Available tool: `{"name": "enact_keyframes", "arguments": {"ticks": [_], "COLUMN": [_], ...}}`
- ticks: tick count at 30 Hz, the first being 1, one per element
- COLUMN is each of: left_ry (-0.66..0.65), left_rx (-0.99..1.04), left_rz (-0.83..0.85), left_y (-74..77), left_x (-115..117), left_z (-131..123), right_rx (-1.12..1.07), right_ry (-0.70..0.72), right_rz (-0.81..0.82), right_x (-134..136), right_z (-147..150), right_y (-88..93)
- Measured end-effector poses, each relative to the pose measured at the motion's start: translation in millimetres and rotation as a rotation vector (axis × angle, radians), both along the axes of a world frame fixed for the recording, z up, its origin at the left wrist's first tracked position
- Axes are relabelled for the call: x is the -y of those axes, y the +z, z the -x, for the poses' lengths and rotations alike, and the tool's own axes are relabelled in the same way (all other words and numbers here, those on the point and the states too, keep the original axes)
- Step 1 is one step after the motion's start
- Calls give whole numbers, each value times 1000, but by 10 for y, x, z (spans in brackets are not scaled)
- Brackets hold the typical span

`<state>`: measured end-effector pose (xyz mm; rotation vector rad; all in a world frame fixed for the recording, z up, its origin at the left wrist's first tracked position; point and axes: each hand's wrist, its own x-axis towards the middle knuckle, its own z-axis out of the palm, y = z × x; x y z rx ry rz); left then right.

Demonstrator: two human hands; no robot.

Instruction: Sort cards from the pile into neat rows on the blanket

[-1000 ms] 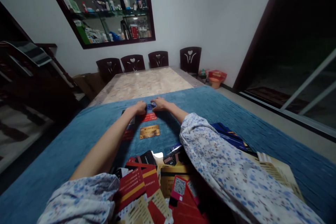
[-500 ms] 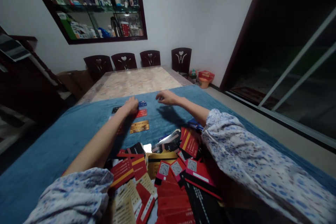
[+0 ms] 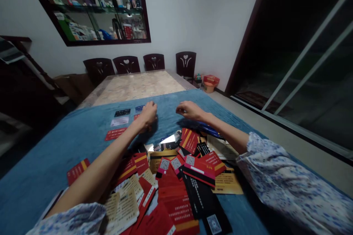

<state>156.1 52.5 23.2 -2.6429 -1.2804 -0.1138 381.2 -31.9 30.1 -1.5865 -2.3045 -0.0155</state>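
Note:
My left hand (image 3: 149, 114) hovers above the blue cloth (image 3: 165, 102), its fingers bent down and loosely apart, with no card visible in them. It partly covers a red card (image 3: 136, 116) and is beside a blue card (image 3: 139, 109). Left of these lie a black card (image 3: 122, 112), a white card (image 3: 119, 121) and a red card (image 3: 116, 133), spaced out in a column. My right hand (image 3: 190, 110) is raised over the cloth, fingers loosely curved, nothing visible between them. Below both hands spreads a heaped pile of red, black, gold and cream cards (image 3: 176, 180).
A separate red card (image 3: 78, 171) lies left of the pile, near my left forearm. Blue cards (image 3: 208, 129) sit under my right forearm. Past the cloth the marble-patterned tabletop (image 3: 138, 84) continues to several dark chairs (image 3: 186, 64). A sliding door (image 3: 298, 66) stands on the right.
My left hand has moved right, off the laid-out cards, uncovering the black, white and red ones. My right hand has shifted right and slightly nearer. The view has turned slightly right.

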Motion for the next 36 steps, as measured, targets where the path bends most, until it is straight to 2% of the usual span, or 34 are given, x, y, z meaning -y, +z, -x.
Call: {"name": "enact_keyframes", "arguments": {"ticks": [8, 15, 19, 23, 30, 36], "left_ry": [-158, -262, -275, -291, -261, -151], "left_rx": [45, 140, 102, 78, 122, 255], "left_rz": [73, 187, 254, 305, 308, 340], "left_y": [59, 120, 154, 122, 41, 20], "left_x": [739, 1225, 1436, 1540, 1534, 1488], "left_z": [-269, -349, -361, -365, -381, -405], "right_rx": [-30, -72, -88, -70, -154, -334], "right_ry": [-19, 107, 166, 170, 133, 125], "right_rz": [-55, -41, -22, -48, -112, -144], "right_x": [473, 764, 833, 844, 791, 759], "right_z": [-263, -315, -276, -239, -192, -129], "right_y": [-191, -334, -370, -438, -612, -635]}}
